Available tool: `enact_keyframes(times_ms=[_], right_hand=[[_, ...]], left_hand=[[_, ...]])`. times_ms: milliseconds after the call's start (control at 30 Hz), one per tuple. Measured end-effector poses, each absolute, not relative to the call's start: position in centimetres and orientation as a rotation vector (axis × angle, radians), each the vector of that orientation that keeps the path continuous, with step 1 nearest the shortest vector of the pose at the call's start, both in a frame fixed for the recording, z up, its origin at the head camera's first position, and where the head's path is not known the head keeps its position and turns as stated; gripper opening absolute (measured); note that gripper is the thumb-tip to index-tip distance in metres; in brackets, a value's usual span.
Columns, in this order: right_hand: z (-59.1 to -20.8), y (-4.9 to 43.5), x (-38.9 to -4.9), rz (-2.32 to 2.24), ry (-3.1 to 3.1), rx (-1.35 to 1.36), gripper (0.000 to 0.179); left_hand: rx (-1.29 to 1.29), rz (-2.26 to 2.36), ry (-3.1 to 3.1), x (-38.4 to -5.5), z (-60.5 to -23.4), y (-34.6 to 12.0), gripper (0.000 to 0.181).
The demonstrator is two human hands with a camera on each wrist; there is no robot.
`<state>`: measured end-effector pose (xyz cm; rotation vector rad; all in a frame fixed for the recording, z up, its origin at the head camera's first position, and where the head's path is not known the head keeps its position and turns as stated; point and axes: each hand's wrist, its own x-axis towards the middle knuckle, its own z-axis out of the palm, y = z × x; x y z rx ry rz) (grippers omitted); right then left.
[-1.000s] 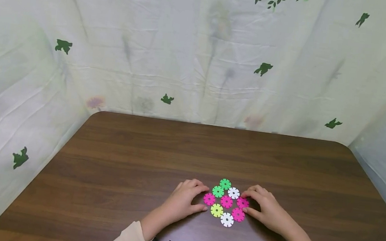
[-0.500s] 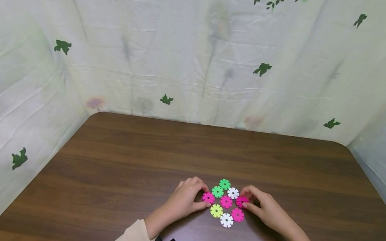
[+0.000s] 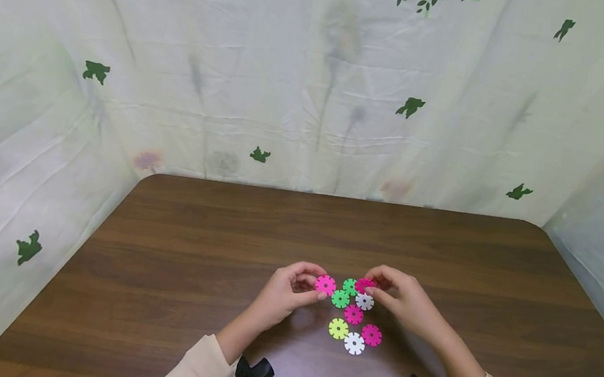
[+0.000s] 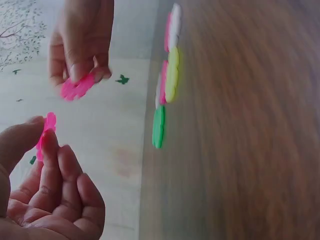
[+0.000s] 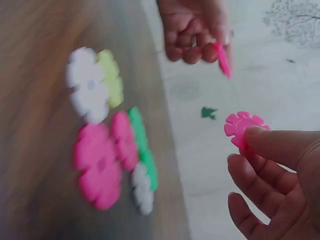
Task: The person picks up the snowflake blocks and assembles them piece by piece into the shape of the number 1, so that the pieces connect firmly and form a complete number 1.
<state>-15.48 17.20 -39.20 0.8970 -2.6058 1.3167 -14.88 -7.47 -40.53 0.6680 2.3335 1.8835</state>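
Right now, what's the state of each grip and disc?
Left grip, closed in a pinch
Right grip, closed in a pinch
Left-held pink disc, pinched, raised off the table
Right-held pink disc, pinched, raised off the table
Middle pink disc, lying flat
Near pink disc, lying flat
Far green disc, lying flat
Near green disc, lying flat
Far white disc, lying flat
Near white disc, lying flat
Yellow disc, lying flat

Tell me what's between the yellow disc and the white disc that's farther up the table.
A pink disc lies between the yellow disc and the farther white disc; the head view shows this.
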Motion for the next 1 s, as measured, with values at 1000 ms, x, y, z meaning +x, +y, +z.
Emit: enact_keyframes(times_ms=[1000], right_hand=[[-34.5, 13.6, -13.7, 1.320, -2.257, 1.111, 0.019]], left_hand=[[0.742, 2.026, 2.098, -14.4, -38.7, -6.7, 0.027]])
